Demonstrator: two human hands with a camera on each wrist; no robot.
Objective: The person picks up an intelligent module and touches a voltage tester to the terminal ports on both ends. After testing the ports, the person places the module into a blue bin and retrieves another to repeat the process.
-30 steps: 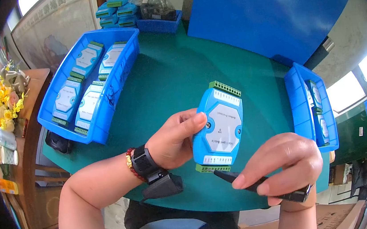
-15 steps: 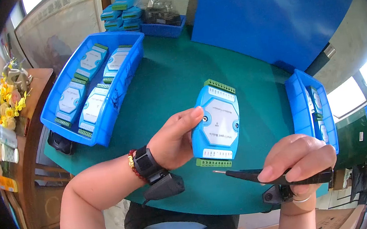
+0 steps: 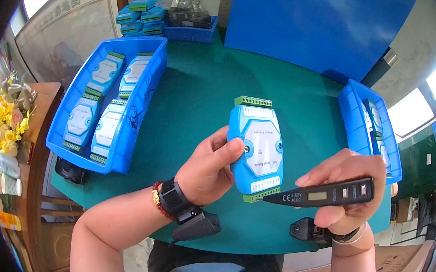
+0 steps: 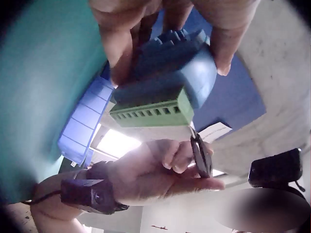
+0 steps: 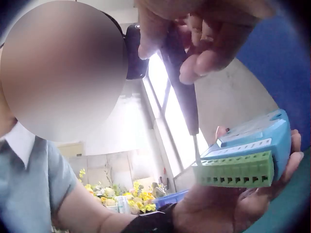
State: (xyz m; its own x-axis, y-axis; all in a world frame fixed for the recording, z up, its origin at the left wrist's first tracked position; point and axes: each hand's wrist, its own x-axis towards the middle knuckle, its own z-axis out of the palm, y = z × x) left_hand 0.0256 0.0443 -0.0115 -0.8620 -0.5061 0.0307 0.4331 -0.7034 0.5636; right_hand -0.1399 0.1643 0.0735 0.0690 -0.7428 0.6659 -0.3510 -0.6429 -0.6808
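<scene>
My left hand (image 3: 205, 169) holds a blue electronic module (image 3: 255, 148) by its left side, thumb on the white labelled face. Green screw terminal blocks run along the module's top and bottom ends. In my right hand (image 3: 364, 165) is a black voltage tester pen (image 3: 317, 196) with a small display, marked 12-220V, lying roughly level and pointing left. Its metal tip is at the left end of the lower terminal block (image 3: 266, 194). From the right wrist view, the pen's thin shaft (image 5: 197, 145) comes down onto the top of the green block (image 5: 238, 170) at its end.
On the left of the green table (image 3: 191, 85) stands a blue bin (image 3: 143, 109) with several similar modules. Another blue bin (image 3: 354, 132) with modules stands at right. More modules (image 3: 141, 14) are stacked at the back, beside a small bin (image 3: 194, 35) with a plastic bag. A blue panel (image 3: 322, 13) stands behind.
The tester pen first moved away from the lower terminal block, then came back to its left end. My right hand has turned the pen so its display faces up. The module has tilted slightly.
</scene>
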